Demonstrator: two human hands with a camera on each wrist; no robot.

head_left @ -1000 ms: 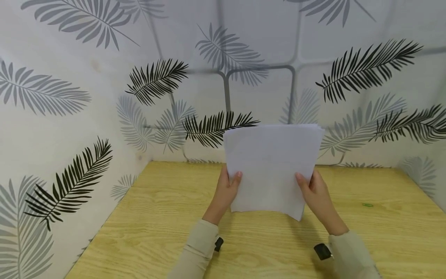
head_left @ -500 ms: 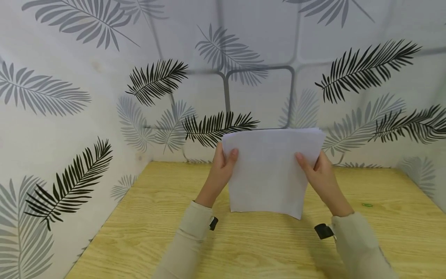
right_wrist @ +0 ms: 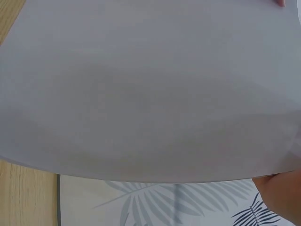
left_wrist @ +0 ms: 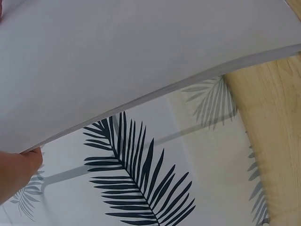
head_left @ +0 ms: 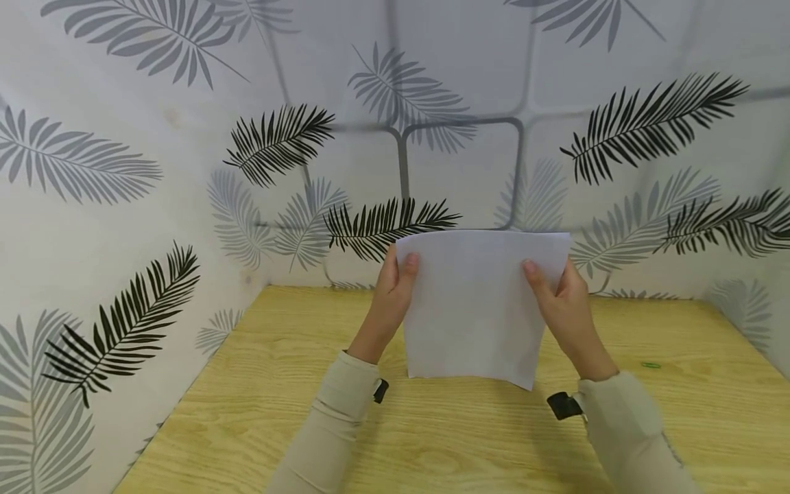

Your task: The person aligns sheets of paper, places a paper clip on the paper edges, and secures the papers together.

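Note:
A stack of white paper sheets (head_left: 472,309) stands nearly upright over the table, its lower edge close to the wood. My left hand (head_left: 390,295) grips its left side, thumb on the near face and fingers behind. On the opposite side my right hand (head_left: 564,305) holds it the same way. In the left wrist view the edge of the paper stack (left_wrist: 155,92) shows some thickness, with part of my left hand (left_wrist: 19,172) below it. The right wrist view is mostly filled by the paper (right_wrist: 141,99); part of my right hand (right_wrist: 280,195) shows at its lower right.
The wood-grain table (head_left: 278,412) reaches back to a wall covering (head_left: 457,75) printed with grey and black leaves. A small green paper clip (head_left: 651,365) lies on the table to the right of the paper.
Both hands have slid up the sides of the stack towards its upper corners. The top edge has dropped slightly, and its fanned upper right corner now looks even.

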